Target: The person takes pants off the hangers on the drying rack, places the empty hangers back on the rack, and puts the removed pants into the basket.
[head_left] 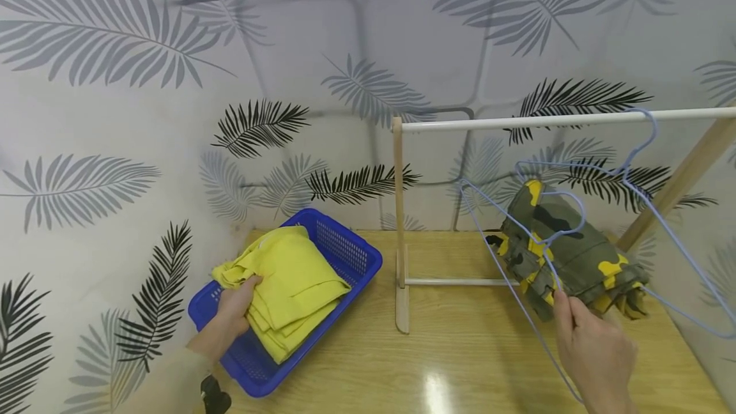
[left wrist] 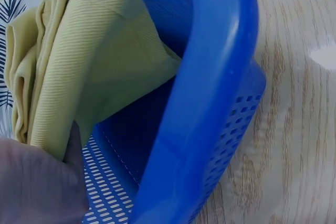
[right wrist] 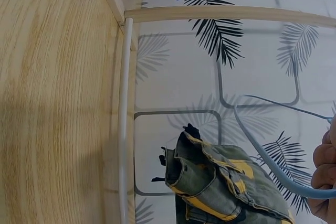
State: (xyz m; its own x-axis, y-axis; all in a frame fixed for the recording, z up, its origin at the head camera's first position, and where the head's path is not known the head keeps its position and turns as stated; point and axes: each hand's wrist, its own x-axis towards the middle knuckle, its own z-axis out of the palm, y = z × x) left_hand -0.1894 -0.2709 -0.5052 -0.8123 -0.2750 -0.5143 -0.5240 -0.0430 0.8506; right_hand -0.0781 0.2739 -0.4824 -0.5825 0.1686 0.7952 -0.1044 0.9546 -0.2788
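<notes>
My left hand (head_left: 232, 308) grips the near left edge of a folded yellow garment (head_left: 290, 280), which overlaps the blue plastic basket (head_left: 375, 262). The left wrist view shows the garment's ribbed fold (left wrist: 68, 72) beside the basket rim, with the thumb against the cloth. On the right, my right hand (head_left: 595, 347) pinches one arm of a light blue hanger (head_left: 583, 213) that carries no clothing. Behind it, folded camouflage trousers (head_left: 598, 254) hang from a second blue hanger (head_left: 669, 222). In the right wrist view, curled fingers (right wrist: 325, 174) appear at the edge around the held hanger.
The clothes rack has a white top rail (head_left: 517, 121), a wooden left post (head_left: 399, 197) and a low white crossbar (head_left: 454, 282). It stands on a light wooden table (head_left: 368, 369) against a leaf-patterned wall (head_left: 299, 50). The basket is left of the rack.
</notes>
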